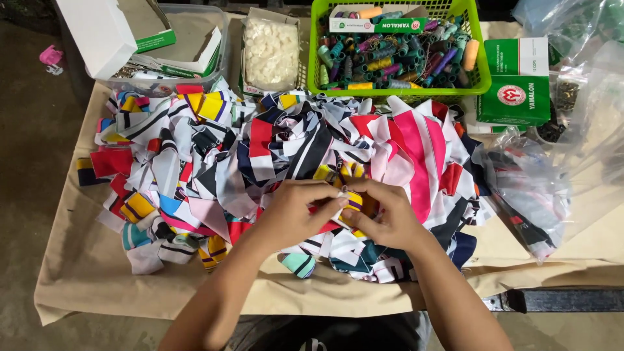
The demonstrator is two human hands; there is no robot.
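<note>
A small yellow-striped scrap point(351, 201) is pinched between the left hand point(292, 213) and right hand point(388, 218), both closed on it, at the near edge of the pile point(273, 156). It is judged light, limp and best gripped at its edges. Beyond the pile sits a green basket point(479, 71) of thread spools.

The striped scrap point(351, 200) is largely covered by both hands; contents of the clear bags point(530, 185) are blurred beyond identification.
</note>
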